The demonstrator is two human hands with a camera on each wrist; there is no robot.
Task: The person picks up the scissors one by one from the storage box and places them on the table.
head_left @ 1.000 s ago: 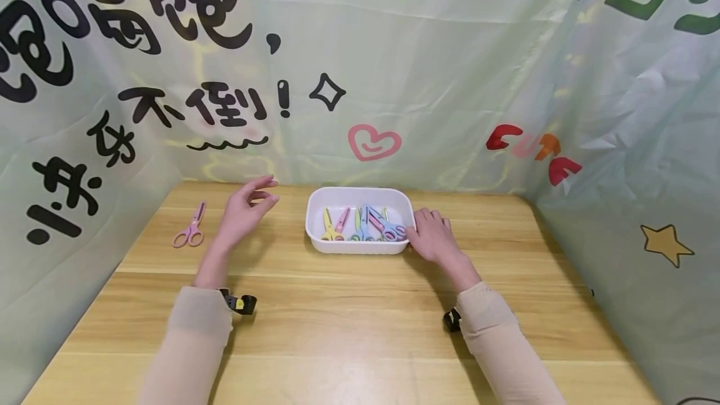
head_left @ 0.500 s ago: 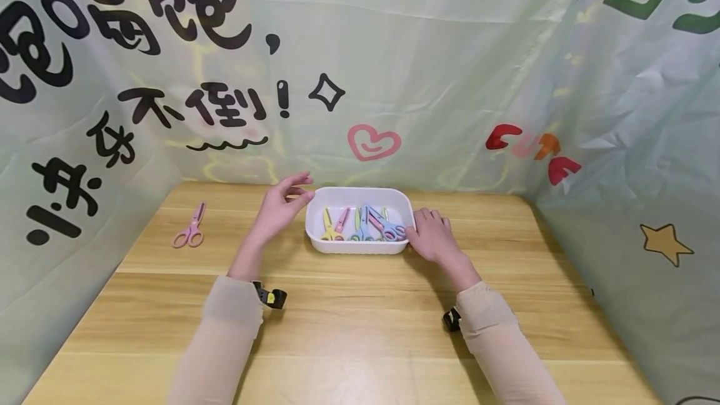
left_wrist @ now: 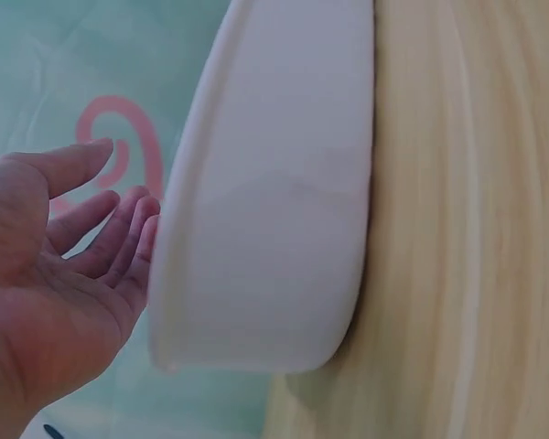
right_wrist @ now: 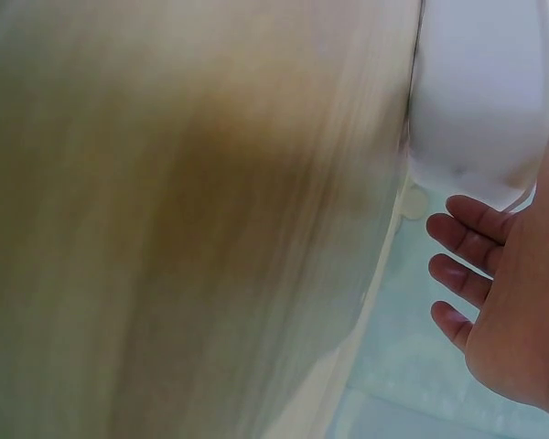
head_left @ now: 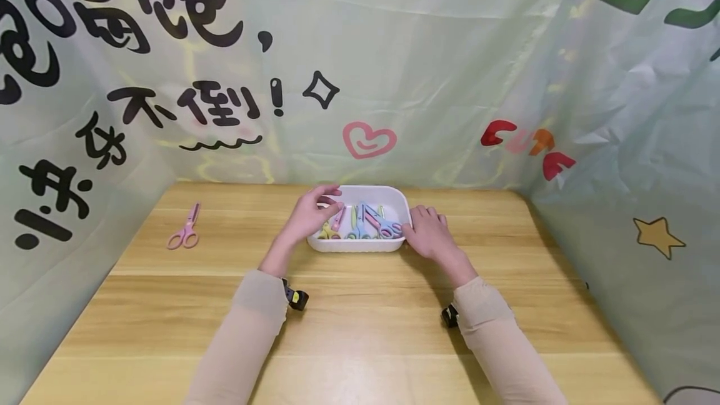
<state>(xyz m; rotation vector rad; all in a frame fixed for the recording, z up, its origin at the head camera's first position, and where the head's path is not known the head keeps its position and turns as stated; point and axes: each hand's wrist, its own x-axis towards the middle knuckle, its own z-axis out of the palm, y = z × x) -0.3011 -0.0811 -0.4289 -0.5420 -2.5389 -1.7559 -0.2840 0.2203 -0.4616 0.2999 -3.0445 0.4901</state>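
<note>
A white plastic box [head_left: 360, 245] stands on the table, holding several small scissors [head_left: 360, 224] in yellow, pink, blue and green. My left hand [head_left: 307, 216] hovers over its left end with loosely bent fingers and nothing in them; part of the yellow scissors is hidden behind it. In the left wrist view the fingertips [left_wrist: 145, 208] lie beside the rim, palm in sight. The right hand [head_left: 430, 233] holds the right end, thumb at the rim's near corner and fingers along the outer wall. Off to the left lies a pair of pink scissors [head_left: 184, 227], alone on the wood.
The wooden table [head_left: 349, 330] reaches back to a pale green cloth backdrop [head_left: 427, 67] with printed lettering, which also hangs along both sides. A dark cable [head_left: 692, 387] shows at the lower right corner. Each wrist wears a small black camera.
The left hand has moved right, from between the pink scissors and the box to above the box's left end. My right hand stays at the right end. The view has shifted slightly.
</note>
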